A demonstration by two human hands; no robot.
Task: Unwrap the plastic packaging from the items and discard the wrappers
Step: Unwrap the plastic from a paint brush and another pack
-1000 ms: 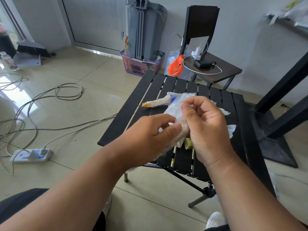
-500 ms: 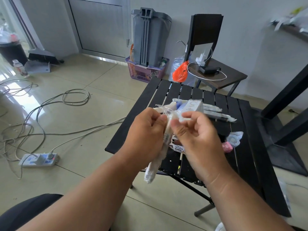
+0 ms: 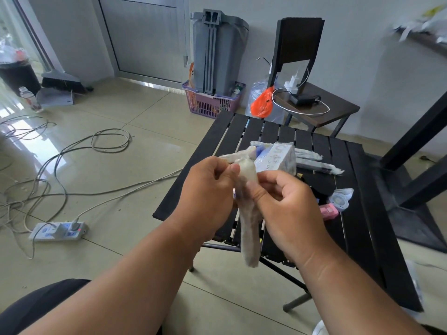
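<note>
A long, narrow item in cloudy plastic wrap (image 3: 249, 228) hangs upright over the near edge of the black slatted table (image 3: 358, 228). My left hand (image 3: 208, 192) pinches its upper end from the left. My right hand (image 3: 287, 209) pinches the wrap just below, from the right. Behind my hands several wrapped items lie on the table: a white and blue pack (image 3: 275, 158), long thin packets (image 3: 312, 160), a round clear-wrapped item (image 3: 341, 199) and a small pink item (image 3: 327, 211).
A grey bin (image 3: 215, 49) stands in a purple basket (image 3: 210, 102) by the wall. A dark chair (image 3: 312, 102) holds a charger and white cable; an orange bag (image 3: 262, 102) hangs beside it. Cables and a power strip (image 3: 58, 230) lie on the floor at left.
The view has tilted up and moved closer. The wrapped item now hangs more upright between my hands, and my right hand has slid lower on the wrap.
</note>
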